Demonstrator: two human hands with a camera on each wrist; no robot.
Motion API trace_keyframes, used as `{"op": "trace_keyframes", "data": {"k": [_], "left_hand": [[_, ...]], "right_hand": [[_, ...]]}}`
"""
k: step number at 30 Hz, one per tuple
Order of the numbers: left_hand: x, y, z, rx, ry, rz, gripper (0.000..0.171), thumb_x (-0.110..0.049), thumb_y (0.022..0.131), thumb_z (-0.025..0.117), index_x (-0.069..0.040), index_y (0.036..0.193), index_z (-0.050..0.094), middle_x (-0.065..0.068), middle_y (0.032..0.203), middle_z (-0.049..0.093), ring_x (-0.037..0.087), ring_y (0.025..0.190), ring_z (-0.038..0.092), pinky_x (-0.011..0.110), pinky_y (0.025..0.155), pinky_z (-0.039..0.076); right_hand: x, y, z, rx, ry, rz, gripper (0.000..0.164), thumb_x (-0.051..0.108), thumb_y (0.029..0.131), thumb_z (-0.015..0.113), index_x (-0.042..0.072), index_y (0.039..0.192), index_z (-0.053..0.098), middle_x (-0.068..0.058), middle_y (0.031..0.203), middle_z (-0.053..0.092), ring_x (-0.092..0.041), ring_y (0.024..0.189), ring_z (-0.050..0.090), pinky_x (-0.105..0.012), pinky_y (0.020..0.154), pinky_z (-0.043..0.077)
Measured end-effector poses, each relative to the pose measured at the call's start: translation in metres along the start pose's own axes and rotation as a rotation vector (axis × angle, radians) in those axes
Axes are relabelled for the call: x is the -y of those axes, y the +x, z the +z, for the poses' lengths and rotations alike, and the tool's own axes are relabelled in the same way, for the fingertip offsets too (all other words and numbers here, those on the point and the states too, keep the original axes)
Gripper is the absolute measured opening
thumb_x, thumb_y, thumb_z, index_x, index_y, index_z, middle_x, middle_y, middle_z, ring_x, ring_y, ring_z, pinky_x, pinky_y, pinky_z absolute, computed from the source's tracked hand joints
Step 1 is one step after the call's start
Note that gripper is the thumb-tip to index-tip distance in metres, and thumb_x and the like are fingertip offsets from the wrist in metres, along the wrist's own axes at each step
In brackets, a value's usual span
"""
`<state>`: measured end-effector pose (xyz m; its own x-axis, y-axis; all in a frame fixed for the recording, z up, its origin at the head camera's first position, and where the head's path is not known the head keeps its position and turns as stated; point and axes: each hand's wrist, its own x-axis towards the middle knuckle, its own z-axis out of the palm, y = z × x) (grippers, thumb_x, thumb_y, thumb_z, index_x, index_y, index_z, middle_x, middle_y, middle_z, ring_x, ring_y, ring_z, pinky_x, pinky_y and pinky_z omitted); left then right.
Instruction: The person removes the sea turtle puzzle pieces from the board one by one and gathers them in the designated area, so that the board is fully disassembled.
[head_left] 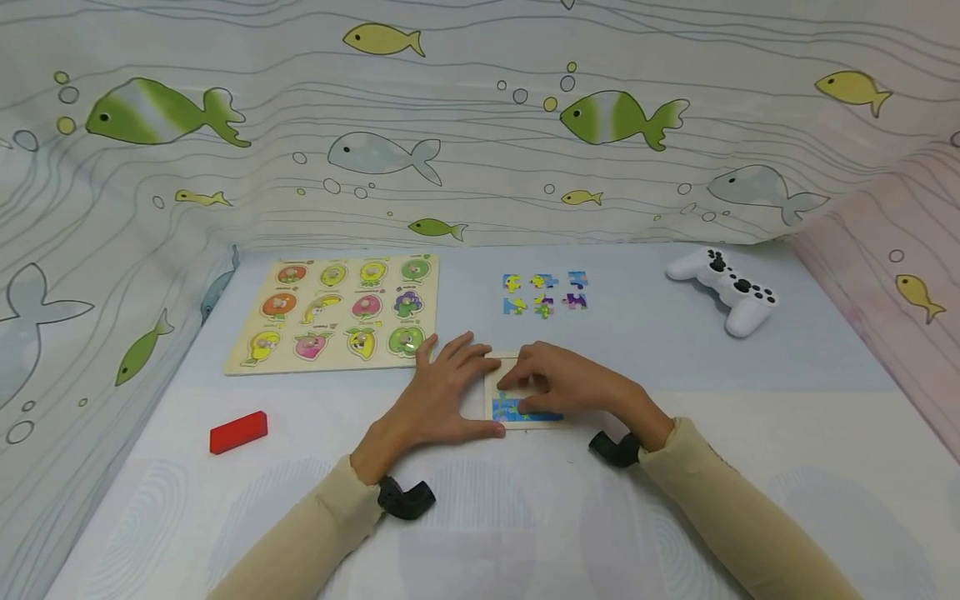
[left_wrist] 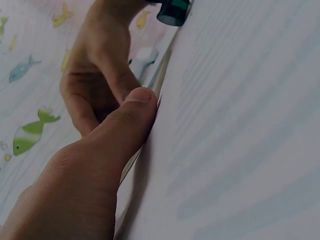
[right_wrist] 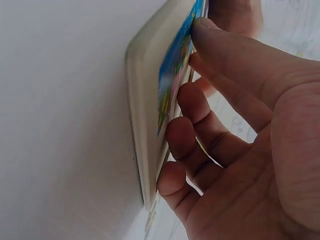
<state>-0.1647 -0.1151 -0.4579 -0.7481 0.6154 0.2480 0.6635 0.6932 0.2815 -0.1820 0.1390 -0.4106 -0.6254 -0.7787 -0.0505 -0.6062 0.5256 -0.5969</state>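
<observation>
A small wooden puzzle board (head_left: 532, 425) lies on the table, with blue puzzle pieces (head_left: 506, 410) along its near side. My left hand (head_left: 442, 400) spans its left end with fingers spread; the thumb rests at the near edge, and the index fingertip touches the far left part. Over the board is my right hand (head_left: 570, 379), its thumb on the blue pieces and its index finger bent down onto the board. In the right wrist view, the thumb touches the blue picture (right_wrist: 172, 65) while other fingertips meet the board's side. No loose piece shows between these fingers.
Several loose jigsaw pieces (head_left: 543, 304) lie in two rows beyond the board. A fruit peg puzzle (head_left: 345, 325) lies at the back left, a red block (head_left: 238, 432) at the left. At the back right sits a white game controller (head_left: 726, 287). Fish-patterned cloth (head_left: 480, 108) stands behind.
</observation>
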Motion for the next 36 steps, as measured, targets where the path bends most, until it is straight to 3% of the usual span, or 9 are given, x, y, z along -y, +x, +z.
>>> {"op": "trace_keyframes", "data": {"k": [8, 21, 30, 36], "left_hand": [[-0.0009, -0.0008, -0.0019, 0.028, 0.036, -0.024, 0.102, -0.079, 0.072, 0.069, -0.018, 0.151, 0.048, 0.001, 0.153, 0.048, 0.034, 0.154, 0.028, 0.07, 0.117, 0.011], [-0.0004, -0.0017, -0.0023, 0.053, 0.028, -0.039, 0.101, -0.078, 0.073, 0.069, -0.018, 0.152, 0.048, -0.001, 0.156, 0.046, 0.032, 0.156, 0.024, 0.069, 0.118, 0.008], [-0.0018, -0.0012, 0.0002, 0.048, 0.002, -0.033, 0.101, -0.077, 0.073, 0.07, -0.019, 0.152, 0.048, -0.002, 0.156, 0.045, 0.032, 0.155, 0.025, 0.069, 0.118, 0.008], [-0.0018, 0.0006, 0.0005, 0.039, 0.03, -0.022, 0.102, -0.078, 0.073, 0.07, -0.017, 0.151, 0.049, -0.001, 0.154, 0.047, 0.033, 0.153, 0.029, 0.07, 0.117, 0.011]], "right_hand": [[0.0021, 0.0, 0.0027, 0.013, -0.013, -0.02, 0.03, 0.018, 0.092, 0.075, 0.017, 0.122, 0.076, 0.0, 0.097, 0.063, -0.012, 0.082, 0.047, -0.024, 0.073, 0.041], [0.0024, 0.0011, 0.0037, -0.011, 0.025, -0.048, 0.026, 0.015, 0.092, 0.075, 0.016, 0.118, 0.075, 0.0, 0.091, 0.06, -0.012, 0.079, 0.048, -0.024, 0.073, 0.043], [0.0018, -0.0001, 0.0065, -0.032, 0.067, -0.058, 0.024, 0.011, 0.091, 0.074, 0.012, 0.116, 0.074, 0.0, 0.1, 0.067, -0.013, 0.089, 0.056, -0.026, 0.078, 0.048], [0.0032, 0.0003, 0.0062, -0.029, 0.127, -0.038, 0.024, 0.008, 0.091, 0.075, 0.01, 0.115, 0.073, 0.0, 0.1, 0.069, -0.013, 0.087, 0.058, -0.027, 0.078, 0.051]]}}
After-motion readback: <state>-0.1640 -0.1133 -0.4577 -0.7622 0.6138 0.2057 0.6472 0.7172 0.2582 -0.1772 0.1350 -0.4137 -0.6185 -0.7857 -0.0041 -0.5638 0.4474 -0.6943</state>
